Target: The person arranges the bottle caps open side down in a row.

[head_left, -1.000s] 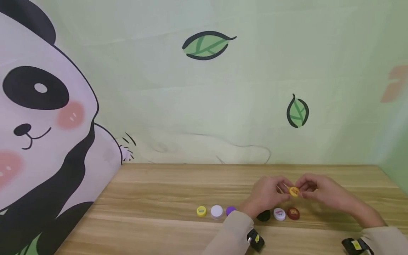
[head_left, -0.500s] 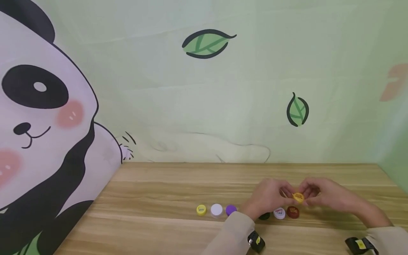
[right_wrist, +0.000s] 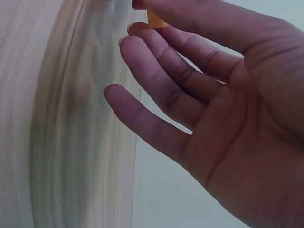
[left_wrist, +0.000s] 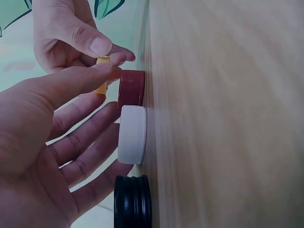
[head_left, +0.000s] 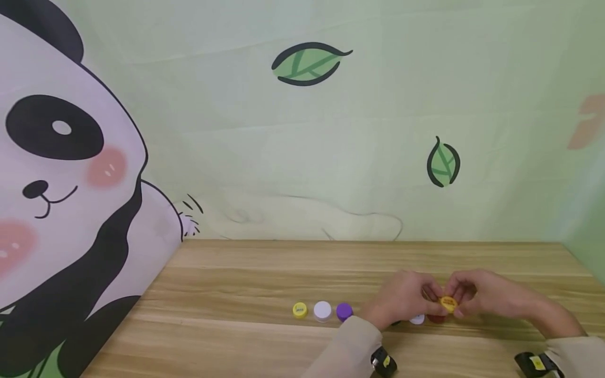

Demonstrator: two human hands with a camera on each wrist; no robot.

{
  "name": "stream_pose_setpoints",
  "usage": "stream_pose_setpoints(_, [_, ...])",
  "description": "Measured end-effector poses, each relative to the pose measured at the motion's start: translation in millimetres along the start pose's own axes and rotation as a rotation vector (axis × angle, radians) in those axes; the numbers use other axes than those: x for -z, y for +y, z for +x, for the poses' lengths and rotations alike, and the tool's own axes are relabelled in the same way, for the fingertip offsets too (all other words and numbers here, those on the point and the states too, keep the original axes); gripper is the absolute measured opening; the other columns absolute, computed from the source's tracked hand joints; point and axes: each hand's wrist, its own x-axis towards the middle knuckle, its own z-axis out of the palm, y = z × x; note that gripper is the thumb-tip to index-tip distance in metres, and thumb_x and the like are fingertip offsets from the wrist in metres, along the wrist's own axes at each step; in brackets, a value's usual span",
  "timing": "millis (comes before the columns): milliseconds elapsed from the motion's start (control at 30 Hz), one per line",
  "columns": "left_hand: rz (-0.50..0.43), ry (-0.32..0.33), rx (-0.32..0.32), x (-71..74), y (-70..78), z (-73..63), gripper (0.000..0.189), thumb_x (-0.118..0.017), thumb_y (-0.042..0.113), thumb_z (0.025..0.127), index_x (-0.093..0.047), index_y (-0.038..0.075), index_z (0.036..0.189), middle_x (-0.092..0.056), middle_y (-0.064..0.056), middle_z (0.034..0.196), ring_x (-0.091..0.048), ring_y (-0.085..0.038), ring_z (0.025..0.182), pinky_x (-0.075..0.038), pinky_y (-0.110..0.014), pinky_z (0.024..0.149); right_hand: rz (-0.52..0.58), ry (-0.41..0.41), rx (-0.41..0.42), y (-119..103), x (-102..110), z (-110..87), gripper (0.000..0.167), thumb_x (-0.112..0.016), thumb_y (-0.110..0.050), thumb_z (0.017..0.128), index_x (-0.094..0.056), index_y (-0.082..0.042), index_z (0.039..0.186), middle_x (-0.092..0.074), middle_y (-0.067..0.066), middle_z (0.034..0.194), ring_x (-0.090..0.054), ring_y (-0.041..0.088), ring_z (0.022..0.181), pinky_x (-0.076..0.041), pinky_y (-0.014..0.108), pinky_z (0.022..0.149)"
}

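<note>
Both hands pinch one small orange-yellow bottle cap (head_left: pixel 448 304) by its edges, the left hand (head_left: pixel 410 295) from the left and the right hand (head_left: pixel 493 295) from the right. In the left wrist view this cap (left_wrist: pixel 101 88) is held on edge-on view between thumbs and fingers, close beside a dark red bottle cap (left_wrist: pixel 131 89). The left hand's other fingers spread behind the red cap and a ribbed white cap (left_wrist: pixel 132 135). A black cap (left_wrist: pixel 132 202) stands nearest that wrist. In the right wrist view only a bit of the orange-yellow cap (right_wrist: pixel 156 20) shows past the thumb.
Left of the left forearm, a yellow cap (head_left: pixel 300 310), a white cap (head_left: pixel 322 311) and a purple cap (head_left: pixel 344 312) continue the row on the wooden table (head_left: pixel 227 346). A green printed backdrop (head_left: pixel 227 157) with a panda rises behind the table's far edge.
Both hands have come nearer the row and slightly right, carrying the orange-yellow cap. They now overlap the dark red and white caps in the head view.
</note>
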Motion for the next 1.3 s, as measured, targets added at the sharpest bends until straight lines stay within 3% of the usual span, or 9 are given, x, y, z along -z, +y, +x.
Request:
stream_pose_setpoints(400, [0.105,-0.041,0.019,-2.7,10.7,-0.9,0.02,-0.085,0.044,0.09,-0.08,0.031,0.105,-0.069,0.03,0.088,-0.051,0.016,0.077,-0.035,-0.006,0.071,0.037,-0.048,-0.001,7.2,1.5,-1.8,0.024,-0.08,0.004,0.087,-0.066,0.001,0.106,-0.067,0.009,0.095,-0.063,0.015,0.083,-0.055,0.026,0.071])
stream_pose_setpoints(733, [0.198,-0.006,-0.015,-7.7,13.6,-1.2,0.019,-0.086,0.046,0.088,-0.08,0.035,0.102,-0.069,0.03,0.084,-0.049,0.016,0.073,-0.034,-0.007,0.064,0.032,-0.065,-0.06,7.2,0.8,0.8,0.025,-0.082,0.004,0.086,-0.065,-0.001,0.104,-0.066,0.008,0.094,-0.062,0.021,0.085,-0.054,0.026,0.072])
stream_pose_setpoints(1300, [0.263,0.013,0.023,-17.1,20.7,0.0,0.017,-0.087,0.048,0.087,-0.081,0.037,0.098,-0.062,0.029,0.077,-0.046,0.011,0.069,-0.033,-0.01,0.058,0.0,-0.076,-0.081,5.8,0.0,-0.5,0.026,-0.083,0.003,0.084,-0.065,-0.002,0.102,-0.063,0.007,0.09,-0.058,0.02,0.082,-0.051,0.025,0.07])
